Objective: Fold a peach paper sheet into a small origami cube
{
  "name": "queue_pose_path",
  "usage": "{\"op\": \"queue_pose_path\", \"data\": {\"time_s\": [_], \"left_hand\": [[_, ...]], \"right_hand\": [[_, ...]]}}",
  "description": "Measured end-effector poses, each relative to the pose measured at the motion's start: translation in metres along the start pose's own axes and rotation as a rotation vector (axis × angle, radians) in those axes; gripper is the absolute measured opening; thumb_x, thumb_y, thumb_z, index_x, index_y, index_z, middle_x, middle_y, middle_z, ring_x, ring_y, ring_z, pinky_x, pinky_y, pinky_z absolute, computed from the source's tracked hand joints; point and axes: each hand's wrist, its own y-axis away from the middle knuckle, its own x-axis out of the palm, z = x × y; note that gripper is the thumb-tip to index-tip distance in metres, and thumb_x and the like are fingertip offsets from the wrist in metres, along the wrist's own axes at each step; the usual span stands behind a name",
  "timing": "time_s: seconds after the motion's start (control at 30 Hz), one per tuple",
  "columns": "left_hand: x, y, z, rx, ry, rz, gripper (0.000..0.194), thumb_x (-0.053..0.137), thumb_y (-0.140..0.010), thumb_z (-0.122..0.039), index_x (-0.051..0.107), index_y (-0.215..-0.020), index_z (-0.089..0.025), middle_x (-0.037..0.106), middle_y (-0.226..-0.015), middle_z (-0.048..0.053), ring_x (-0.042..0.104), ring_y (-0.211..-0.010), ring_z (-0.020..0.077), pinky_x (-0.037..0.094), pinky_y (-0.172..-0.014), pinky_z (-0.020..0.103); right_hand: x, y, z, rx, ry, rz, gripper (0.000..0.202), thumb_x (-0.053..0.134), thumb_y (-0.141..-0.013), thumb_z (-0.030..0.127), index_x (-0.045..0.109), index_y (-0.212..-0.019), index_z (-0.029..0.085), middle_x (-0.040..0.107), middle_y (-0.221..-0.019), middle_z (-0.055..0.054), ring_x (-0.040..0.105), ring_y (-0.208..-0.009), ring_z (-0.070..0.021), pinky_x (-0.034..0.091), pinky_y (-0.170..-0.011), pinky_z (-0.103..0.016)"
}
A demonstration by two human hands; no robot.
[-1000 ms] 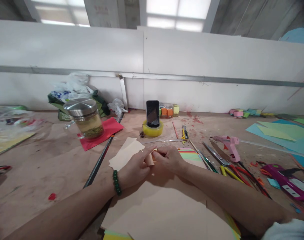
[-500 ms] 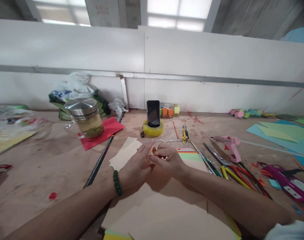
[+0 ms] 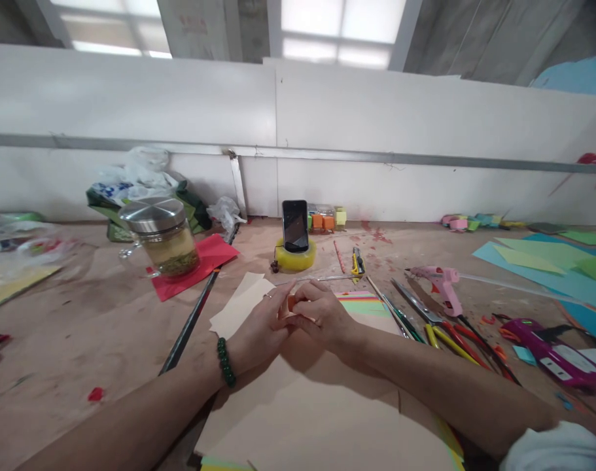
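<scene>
Over a stack of peach paper [image 3: 322, 412], my left hand [image 3: 262, 327] and my right hand [image 3: 324, 317] meet, fingers bent towards each other. Between the fingertips is a small peach paper piece [image 3: 290, 305], with a bit of orange showing in the gap. Most of it is hidden by my fingers, so its shape is unclear. Both hands are closed on it. Loose peach paper strips [image 3: 239, 304] lie just beyond my left hand. Edges of coloured sheets [image 3: 364, 304] show beside my right hand.
Scissors [image 3: 420, 307], a pink glue gun [image 3: 442, 284] and a purple tool [image 3: 553, 353] lie to the right. A phone [image 3: 295, 226] leans on a yellow tape roll [image 3: 298, 256] ahead. A lidded glass mug [image 3: 167, 245] stands on red paper at left.
My right fingers have curled further over the small paper piece and shifted against my left fingertips. The whole view has moved slightly, so the scene sits a little further left.
</scene>
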Motion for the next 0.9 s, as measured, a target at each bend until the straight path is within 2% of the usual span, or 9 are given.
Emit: {"op": "queue_pose_path", "data": {"time_s": [0.13,0.27,0.4,0.53,0.63,0.73,0.83,0.9], "left_hand": [[-0.001,-0.001,-0.001,-0.008,0.022,0.013,0.061,0.052,-0.071,-0.007,0.049,-0.131,-0.019,0.064,-0.123,0.009,0.059,-0.112,0.0231,0.047,-0.099,0.041],[-0.003,-0.002,-0.006,0.034,0.024,0.012,0.056,0.052,-0.071,-0.007,0.053,-0.126,-0.019,0.065,-0.122,0.009,0.06,-0.111,0.0237,0.048,-0.098,0.042],[-0.004,-0.003,-0.007,0.042,0.048,0.038,0.064,0.051,-0.07,-0.005,0.048,-0.131,-0.021,0.062,-0.129,0.008,0.058,-0.116,0.0234,0.048,-0.1,0.042],[-0.003,-0.003,-0.003,0.042,0.052,0.09,0.069,0.047,-0.069,-0.001,0.045,-0.134,-0.023,0.06,-0.13,0.007,0.058,-0.115,0.0221,0.048,-0.1,0.042],[-0.004,-0.001,0.002,0.06,0.034,0.085,0.074,0.058,-0.071,-0.012,0.035,-0.141,-0.019,0.057,-0.131,0.012,0.056,-0.117,0.0256,0.047,-0.1,0.045],[-0.009,0.0,0.005,0.069,0.019,-0.008,0.077,0.066,-0.075,-0.029,0.031,-0.143,-0.017,0.056,-0.126,0.014,0.055,-0.115,0.0269,0.046,-0.099,0.047],[-0.016,-0.002,0.005,0.023,0.004,-0.176,0.051,0.053,-0.089,-0.036,0.042,-0.135,-0.017,0.06,-0.113,0.011,0.058,-0.105,0.0233,0.048,-0.094,0.044],[-0.021,-0.003,0.003,0.005,-0.018,-0.237,0.036,0.046,-0.093,-0.035,0.053,-0.123,-0.017,0.063,-0.105,0.01,0.06,-0.098,0.022,0.049,-0.089,0.041]], "right_hand": [[0.001,0.0,0.003,0.046,-0.003,0.02,0.028,0.056,-0.093,0.037,0.069,-0.076,0.019,0.066,-0.082,-0.006,0.054,-0.082,-0.0183,0.041,-0.078,-0.034],[0.002,-0.001,0.008,0.061,-0.012,-0.004,0.029,0.056,-0.094,0.036,0.069,-0.072,0.021,0.067,-0.077,-0.003,0.055,-0.081,-0.0178,0.041,-0.079,-0.033],[0.004,0.0,0.008,0.017,0.067,0.023,0.029,0.052,-0.096,0.029,0.068,-0.072,0.021,0.067,-0.078,-0.004,0.052,-0.081,-0.0179,0.04,-0.078,-0.033],[0.005,0.001,0.006,0.023,0.102,0.036,0.025,0.058,-0.093,0.032,0.067,-0.072,0.02,0.067,-0.08,-0.004,0.052,-0.084,-0.0185,0.041,-0.078,-0.033],[-0.002,-0.001,0.005,0.032,0.081,0.021,0.025,0.057,-0.093,0.03,0.065,-0.071,0.02,0.065,-0.077,-0.004,0.052,-0.081,-0.018,0.041,-0.078,-0.033],[-0.02,-0.009,0.002,0.097,0.042,-0.118,0.025,0.057,-0.093,0.032,0.065,-0.072,0.02,0.065,-0.079,-0.004,0.054,-0.079,-0.0173,0.042,-0.079,-0.033],[-0.041,-0.021,-0.002,0.174,0.033,-0.323,0.026,0.058,-0.092,0.035,0.066,-0.072,0.02,0.065,-0.08,-0.005,0.055,-0.08,-0.0178,0.043,-0.079,-0.034],[-0.053,-0.03,-0.004,0.23,0.053,-0.344,0.026,0.059,-0.092,0.034,0.067,-0.073,0.02,0.064,-0.081,-0.005,0.055,-0.081,-0.0183,0.043,-0.08,-0.034]]}}
